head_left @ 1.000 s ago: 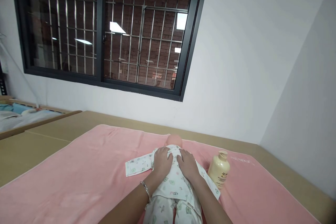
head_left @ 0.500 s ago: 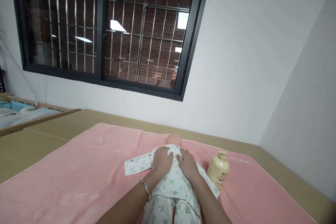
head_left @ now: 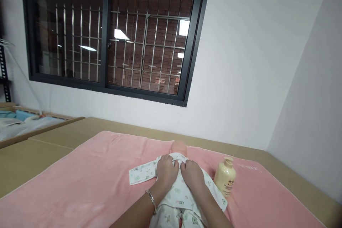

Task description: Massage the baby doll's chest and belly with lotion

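A baby doll (head_left: 179, 146) lies on a pink blanket (head_left: 88, 178), its bald head at the far end, its face not visible. It wears a white printed baby shirt (head_left: 180, 196) with sleeves spread to both sides, and matching pants (head_left: 166, 218). My left hand (head_left: 167, 171) has its fingers curled on the shirt's upper left, just below the head. Opposite it, my right hand (head_left: 192, 175) is curled on the upper right part. Cloth between the two hands is slightly creased, and the fingertips are partly hidden. A bracelet circles my left wrist.
A pale yellow bottle (head_left: 226, 179) stands on the blanket beside the right sleeve. Around the blanket runs a tan surface (head_left: 107, 124) meeting the wall. At far left is a wooden-edged bin (head_left: 66, 121) with blue and white items. A barred window (head_left: 146, 42) is above.
My fingers, flatter on the shirt before, have curled in at its top and the cloth between them has creased. The camera view has tilted slightly upward.
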{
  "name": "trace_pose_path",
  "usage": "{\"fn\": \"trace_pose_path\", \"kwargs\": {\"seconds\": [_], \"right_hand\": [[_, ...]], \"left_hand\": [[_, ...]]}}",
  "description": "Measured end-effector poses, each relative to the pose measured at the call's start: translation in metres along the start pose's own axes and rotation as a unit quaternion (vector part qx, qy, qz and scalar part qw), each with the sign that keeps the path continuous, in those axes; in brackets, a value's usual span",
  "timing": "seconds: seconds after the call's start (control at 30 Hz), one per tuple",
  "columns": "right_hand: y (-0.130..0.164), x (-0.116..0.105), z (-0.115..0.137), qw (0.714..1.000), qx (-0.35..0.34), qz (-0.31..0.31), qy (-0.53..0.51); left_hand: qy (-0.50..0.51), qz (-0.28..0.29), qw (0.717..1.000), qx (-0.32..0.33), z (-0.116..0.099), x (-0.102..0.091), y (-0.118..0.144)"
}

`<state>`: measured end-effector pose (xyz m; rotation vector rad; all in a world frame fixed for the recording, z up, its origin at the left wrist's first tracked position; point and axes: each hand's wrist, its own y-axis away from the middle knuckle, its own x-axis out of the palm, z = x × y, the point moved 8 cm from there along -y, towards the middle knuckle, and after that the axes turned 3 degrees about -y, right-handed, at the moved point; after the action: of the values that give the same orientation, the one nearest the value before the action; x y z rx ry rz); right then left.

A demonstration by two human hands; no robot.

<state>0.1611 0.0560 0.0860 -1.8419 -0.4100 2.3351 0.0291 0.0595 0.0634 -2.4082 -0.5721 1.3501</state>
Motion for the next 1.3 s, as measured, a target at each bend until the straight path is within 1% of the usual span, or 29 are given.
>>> {"fn": "trace_pose_path", "kwargs": {"seconds": [0.07, 0.13, 0.37, 0.57, 0.73, 1.13, 1.3], "right_hand": [[-0.001, -0.001, -0.004, 1.000, 0.016, -0.001, 0.001], [-0.001, -0.002, -0.006, 1.000, 0.015, -0.001, -0.004], [-0.005, 0.002, -0.008, 1.000, -0.014, -0.006, -0.023], [-0.008, 0.011, -0.011, 0.999, -0.031, -0.001, -0.040], [-0.011, 0.016, -0.014, 0.997, -0.047, -0.004, -0.063], [-0.011, 0.016, -0.015, 0.997, -0.047, -0.008, -0.058], [-0.010, 0.016, -0.015, 0.997, -0.050, -0.008, -0.065]], "left_hand": [[-0.009, 0.011, 1.000, 0.003, -0.002, 0.001, 0.000], [-0.016, 0.020, 1.000, 0.006, -0.003, 0.002, -0.001], [0.000, 0.050, 0.998, 0.036, -0.004, 0.011, -0.005], [0.008, 0.084, 0.996, 0.033, -0.001, 0.020, -0.009], [0.002, 0.105, 0.994, 0.031, 0.000, 0.023, -0.010], [0.002, 0.118, 0.992, 0.033, 0.000, 0.025, -0.010], [0.000, 0.107, 0.994, 0.031, -0.001, 0.023, -0.009]]}}
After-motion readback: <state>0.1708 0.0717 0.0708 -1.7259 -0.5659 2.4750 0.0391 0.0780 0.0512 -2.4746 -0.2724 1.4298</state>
